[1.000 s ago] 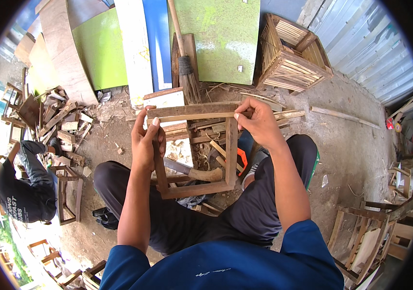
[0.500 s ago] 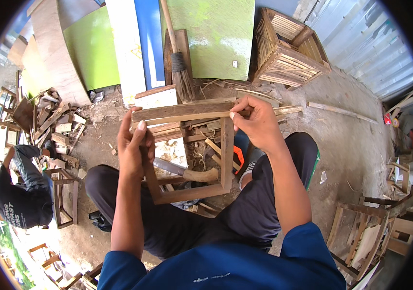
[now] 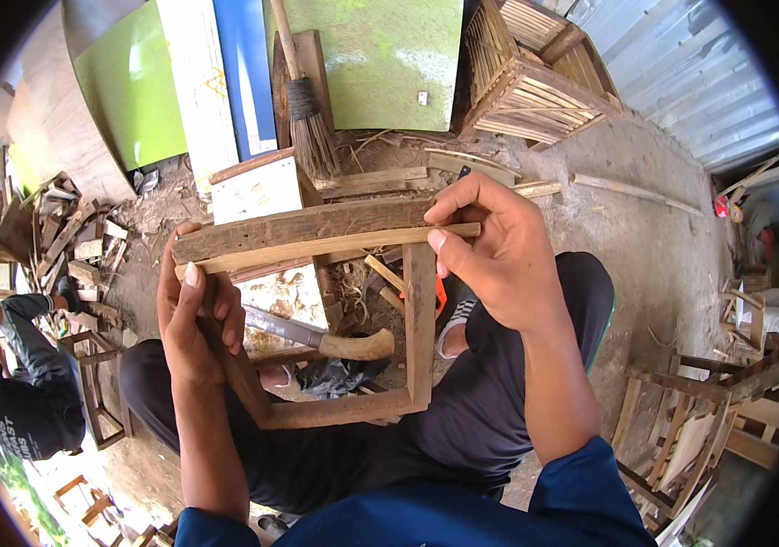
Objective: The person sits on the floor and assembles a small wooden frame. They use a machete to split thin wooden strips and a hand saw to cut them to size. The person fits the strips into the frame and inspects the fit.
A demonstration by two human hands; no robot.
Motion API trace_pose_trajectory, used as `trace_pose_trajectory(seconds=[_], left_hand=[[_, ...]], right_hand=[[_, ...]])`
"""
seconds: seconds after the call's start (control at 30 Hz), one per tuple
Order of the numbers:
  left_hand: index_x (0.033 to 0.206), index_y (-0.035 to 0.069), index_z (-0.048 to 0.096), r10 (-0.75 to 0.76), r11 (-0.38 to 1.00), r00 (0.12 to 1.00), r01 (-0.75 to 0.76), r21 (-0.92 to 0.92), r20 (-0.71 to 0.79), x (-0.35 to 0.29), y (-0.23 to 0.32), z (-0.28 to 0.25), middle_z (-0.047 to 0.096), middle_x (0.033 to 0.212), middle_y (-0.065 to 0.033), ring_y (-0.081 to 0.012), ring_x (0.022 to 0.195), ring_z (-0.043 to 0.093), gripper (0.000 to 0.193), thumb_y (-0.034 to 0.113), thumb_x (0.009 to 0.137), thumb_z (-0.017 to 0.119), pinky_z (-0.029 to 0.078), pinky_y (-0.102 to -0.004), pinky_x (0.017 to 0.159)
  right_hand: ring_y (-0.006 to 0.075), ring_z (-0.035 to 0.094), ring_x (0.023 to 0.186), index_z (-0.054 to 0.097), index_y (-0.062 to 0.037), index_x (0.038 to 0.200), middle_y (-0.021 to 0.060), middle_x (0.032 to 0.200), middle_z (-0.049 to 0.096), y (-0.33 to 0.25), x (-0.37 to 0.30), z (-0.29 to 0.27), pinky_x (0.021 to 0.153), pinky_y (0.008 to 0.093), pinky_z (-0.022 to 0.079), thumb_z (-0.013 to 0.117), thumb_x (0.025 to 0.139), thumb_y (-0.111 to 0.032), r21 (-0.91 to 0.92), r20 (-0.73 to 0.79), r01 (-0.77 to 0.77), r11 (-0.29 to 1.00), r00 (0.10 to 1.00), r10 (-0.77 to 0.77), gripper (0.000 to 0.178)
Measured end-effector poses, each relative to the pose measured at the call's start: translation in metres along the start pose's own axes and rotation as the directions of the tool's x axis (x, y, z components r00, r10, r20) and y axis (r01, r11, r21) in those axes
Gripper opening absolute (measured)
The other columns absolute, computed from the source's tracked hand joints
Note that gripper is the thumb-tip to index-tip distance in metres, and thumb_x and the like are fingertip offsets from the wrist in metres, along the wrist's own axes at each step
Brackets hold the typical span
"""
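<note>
A small four-sided wooden frame [image 3: 344,412] is held up over my lap between both hands. My left hand [image 3: 196,319] is closed around its far left corner, thumb on the far bar [image 3: 303,228]. At the far right corner my right hand [image 3: 499,251] pinches the bar's end, where a thin, lighter wooden strip [image 3: 467,230] sticks out past the right side piece. Whether that strip is joined to the bar I cannot tell. Through the frame's opening a large knife [image 3: 358,345] shows, with a curved wooden handle and grey blade, lying below the frame.
Part of an orange tool [image 3: 440,294] shows beside my right foot. A broom [image 3: 312,137] leans on boards at the back, near a slatted wooden piece [image 3: 540,91]. Scrap wood [image 3: 71,232] is heaped at left, where another person [image 3: 30,392] sits. Wooden furniture frames [image 3: 681,419] stand at right.
The wooden frame has come nearer to me and looks larger. My left hand has moved left with it, and the thin strip's end now shows past the right corner. The view has shifted slightly.
</note>
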State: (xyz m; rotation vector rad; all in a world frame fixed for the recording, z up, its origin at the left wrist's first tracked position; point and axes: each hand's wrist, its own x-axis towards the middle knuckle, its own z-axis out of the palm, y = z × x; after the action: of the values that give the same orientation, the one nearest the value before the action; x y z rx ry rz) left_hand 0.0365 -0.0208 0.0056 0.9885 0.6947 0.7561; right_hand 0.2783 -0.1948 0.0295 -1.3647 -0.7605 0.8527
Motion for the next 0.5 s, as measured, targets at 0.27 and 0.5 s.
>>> trace_pose_trajectory(seconds=[0.27, 0.5], left_hand=[[0.149, 0.009, 0.042, 0.006, 1.0, 1.0, -0.006, 0.002, -0.002, 0.0002, -0.0013, -0.0009, 0.041, 0.063, -0.0028, -0.0093, 0.037, 0.039, 0.053, 0.029, 0.104, 0.059, 0.037, -0.0219, 0.032], [0.15, 0.009, 0.041, 0.016, 1.0, 1.0, -0.016, 0.007, 0.021, 0.0005, -0.002, -0.0008, 0.042, 0.064, -0.0031, -0.0096, 0.037, 0.041, 0.052, 0.028, 0.104, 0.059, 0.038, -0.0219, 0.033]], right_hand=[[0.0092, 0.059, 0.086, 0.06, 0.0015, 0.102, 0.0053, 0.099, 0.059, 0.0024, -0.0006, -0.0032, 0.067, 0.024, 0.053, 0.067, 0.089, 0.012, 0.0, 0.0, -0.034, 0.999, 0.999, 0.034, 0.017], [0.0067, 0.058, 0.082, 0.06, 0.0007, 0.103, 0.0038, 0.097, 0.059, 0.0035, 0.002, -0.0011, 0.062, 0.0216, 0.053, 0.069, 0.09, 0.009, -0.06, -0.051, -0.009, 0.998, 0.999, 0.006, 0.018]])
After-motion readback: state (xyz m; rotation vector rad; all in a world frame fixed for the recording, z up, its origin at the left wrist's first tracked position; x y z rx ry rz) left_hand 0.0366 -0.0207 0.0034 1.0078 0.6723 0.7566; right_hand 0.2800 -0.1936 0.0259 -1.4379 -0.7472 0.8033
